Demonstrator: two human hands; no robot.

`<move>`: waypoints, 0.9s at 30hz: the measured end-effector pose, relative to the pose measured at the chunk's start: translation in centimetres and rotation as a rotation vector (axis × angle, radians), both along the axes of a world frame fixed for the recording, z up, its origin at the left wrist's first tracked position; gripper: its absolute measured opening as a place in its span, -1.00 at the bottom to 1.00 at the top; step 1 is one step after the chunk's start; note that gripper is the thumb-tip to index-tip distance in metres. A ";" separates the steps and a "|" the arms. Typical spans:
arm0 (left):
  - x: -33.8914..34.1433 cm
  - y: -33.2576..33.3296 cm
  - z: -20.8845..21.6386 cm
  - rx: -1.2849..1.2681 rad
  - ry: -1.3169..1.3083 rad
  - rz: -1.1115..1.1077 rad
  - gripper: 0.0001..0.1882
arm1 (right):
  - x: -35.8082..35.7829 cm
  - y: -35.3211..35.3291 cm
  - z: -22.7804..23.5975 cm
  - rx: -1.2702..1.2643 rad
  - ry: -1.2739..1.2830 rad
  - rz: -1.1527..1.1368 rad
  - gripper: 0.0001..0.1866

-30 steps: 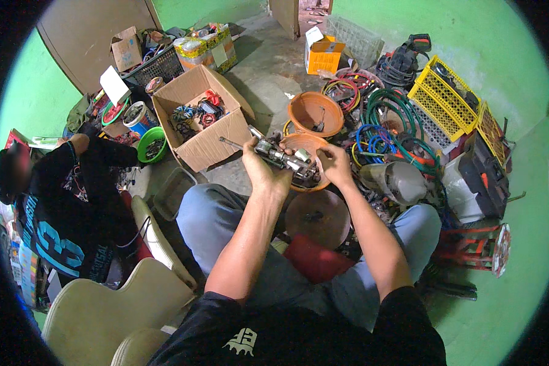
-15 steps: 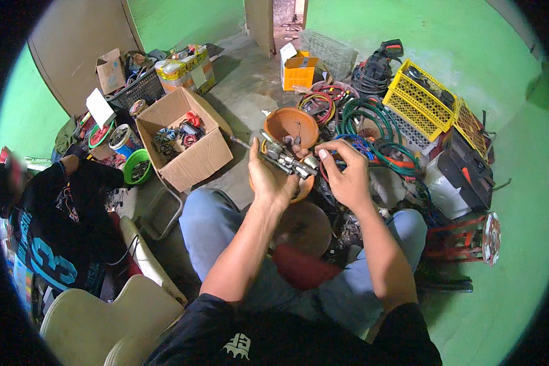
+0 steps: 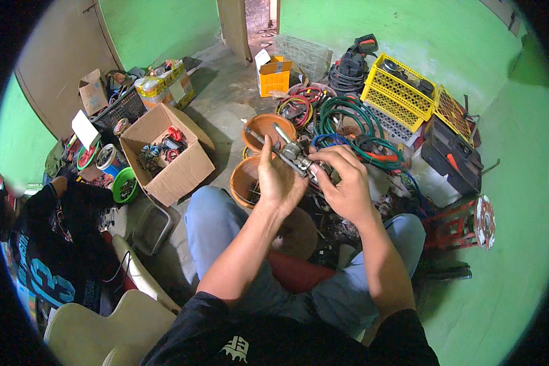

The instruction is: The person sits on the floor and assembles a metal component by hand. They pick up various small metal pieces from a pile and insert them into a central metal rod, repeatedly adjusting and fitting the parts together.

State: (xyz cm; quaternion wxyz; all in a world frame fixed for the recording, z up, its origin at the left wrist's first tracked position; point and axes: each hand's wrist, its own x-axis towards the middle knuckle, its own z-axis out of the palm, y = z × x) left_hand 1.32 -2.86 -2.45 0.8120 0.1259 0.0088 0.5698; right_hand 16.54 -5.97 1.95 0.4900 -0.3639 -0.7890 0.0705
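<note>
Head view. The left hand (image 3: 282, 184) is cradling a metal assembly (image 3: 294, 152), palm turned up; its thumb is standing upright along the left side, and its other fingers are mostly hiding behind the metal. The fingers (image 3: 334, 157) of the right hand (image 3: 349, 186) are curling in from the right, thumb and forefinger narrowing at the lower right end of the piece; touching or nearly so (whether they are truly pinching it, cannot tell). The assembly is resting above the palm, between the two hands, in front of the lower orange bowl's right side.

Appearance: silvery-grey metal, darkened in patches. A long thin rod is slanting out toward the upper left, past the thumb; a shorter, brighter tube is running alongside, leading to a rounded fitting near the middle. Smaller details are blurring together.

Nearby: the lower orange bowl (image 3: 239, 182) is sitting just beyond the left hand, with thin dark pieces inside; an upper orange bowl (image 3: 258, 122) is standing behind it. Coiled green hose (image 3: 327, 116) is lying to the right, and a cardboard box (image 3: 186, 175) is sitting to the left, well apart from both hands.
</note>
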 end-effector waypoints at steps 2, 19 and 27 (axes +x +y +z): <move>0.4 0.1 -0.1 0.031 0.006 -0.017 -0.25 | 0.4 -0.1 0.1 0.002 -0.028 -0.015 -0.80; 4.1 -1.0 0.9 -0.018 0.178 -0.077 -0.13 | 1.9 -0.9 0.2 0.016 0.047 -0.229 -0.75; 5.3 -2.3 0.2 -0.087 0.475 -0.307 -0.46 | 2.7 0.2 -0.8 -0.294 -0.020 -0.276 -0.75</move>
